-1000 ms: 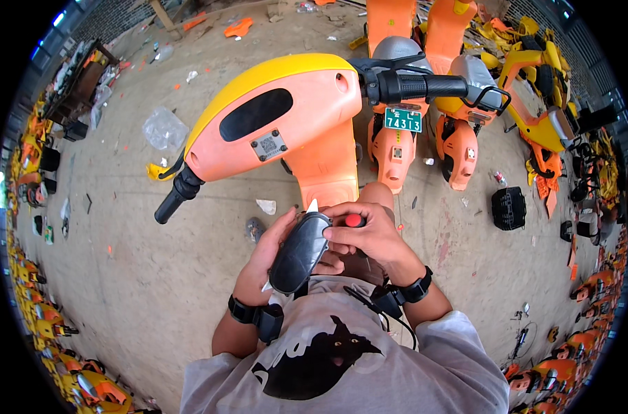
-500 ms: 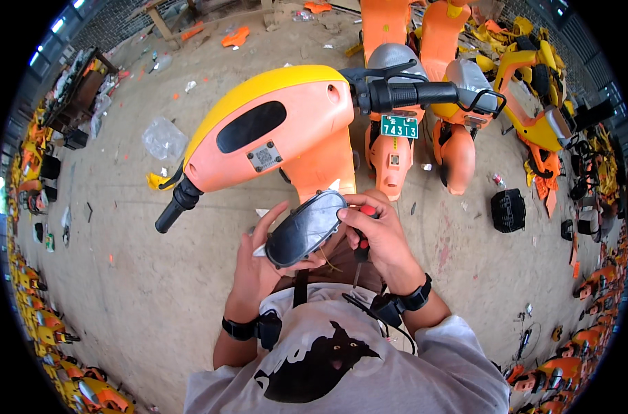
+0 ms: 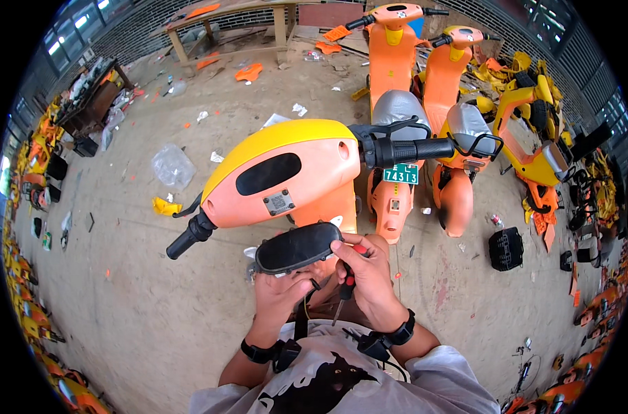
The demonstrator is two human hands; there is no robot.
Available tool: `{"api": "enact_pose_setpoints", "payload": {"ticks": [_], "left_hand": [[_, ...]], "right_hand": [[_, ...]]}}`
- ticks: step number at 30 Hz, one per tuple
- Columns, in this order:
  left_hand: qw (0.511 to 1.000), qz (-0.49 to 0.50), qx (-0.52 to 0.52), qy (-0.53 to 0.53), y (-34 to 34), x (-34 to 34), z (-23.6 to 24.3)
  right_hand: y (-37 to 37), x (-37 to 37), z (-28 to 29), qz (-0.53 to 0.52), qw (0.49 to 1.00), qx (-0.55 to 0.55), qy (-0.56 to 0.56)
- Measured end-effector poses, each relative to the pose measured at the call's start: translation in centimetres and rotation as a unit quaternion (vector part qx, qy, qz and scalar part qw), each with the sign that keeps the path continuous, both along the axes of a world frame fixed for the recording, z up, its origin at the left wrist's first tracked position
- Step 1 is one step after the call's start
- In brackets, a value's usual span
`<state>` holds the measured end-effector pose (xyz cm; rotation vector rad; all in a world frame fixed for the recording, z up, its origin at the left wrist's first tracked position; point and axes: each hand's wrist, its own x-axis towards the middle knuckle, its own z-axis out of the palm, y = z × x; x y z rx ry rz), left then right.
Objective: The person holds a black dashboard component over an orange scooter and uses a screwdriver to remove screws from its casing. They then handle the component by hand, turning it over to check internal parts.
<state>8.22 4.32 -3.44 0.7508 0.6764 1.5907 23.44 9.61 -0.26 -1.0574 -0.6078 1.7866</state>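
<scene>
Swung nearer level since the earlier frame, the panel (image 3: 298,248) sits at centre frame, its angle apparently still being adjusted. The left hand (image 3: 276,298) cradles it from below; the right hand (image 3: 374,284) pinches its right end while gripping a screwdriver (image 3: 348,286). Above, the scooter (image 3: 321,165) bears a square-code label (image 3: 279,202); right of centre, a green plate (image 3: 401,174) shows white characters.

A black oval panel (image 3: 298,248) sits at mid-view, supported by the left hand (image 3: 283,293) at its 7 o'clock. The right hand (image 3: 376,279), at 4 o'clock, presses a thumb to its edge and grips a red-and-black screwdriver (image 3: 348,284) – shaft pointing between 6 and 7. An orange-and-yellow scooter (image 3: 327,148) stands toward 12; two parked scooters lie at 2 o'clock, a black basket (image 3: 506,249) at 3 – and a clear plastic bag (image 3: 173,167) at 10.
</scene>
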Motion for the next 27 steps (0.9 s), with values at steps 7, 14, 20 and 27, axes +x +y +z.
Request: {"api": "enact_pose_setpoints", "payload": {"ticks": [7, 14, 20, 27], "left_hand": [[0.985, 0.12, 0.033, 0.12, 0.8, 0.3, -1.5], [0.988, 0.15, 0.041, 0.012, 1.7, 1.6, 0.4], [0.992, 0.104, 0.078, 0.003, 2.3, 1.4, 0.9], [0.987, 0.137, 0.067, 0.045, 2.0, 1.1, 0.8]], "right_hand": [[-0.3, -0.9, 1.5, -0.02, 1.0, -0.002, 0.01], [-0.5, -1.6, 1.9, -0.036, 0.999, 0.001, 0.017], [-1.2, -2.3, 1.5, -0.011, 0.999, 0.022, 0.031], [-1.7, -2.6, 1.5, -0.002, 0.999, 0.048, 0.009]]}}
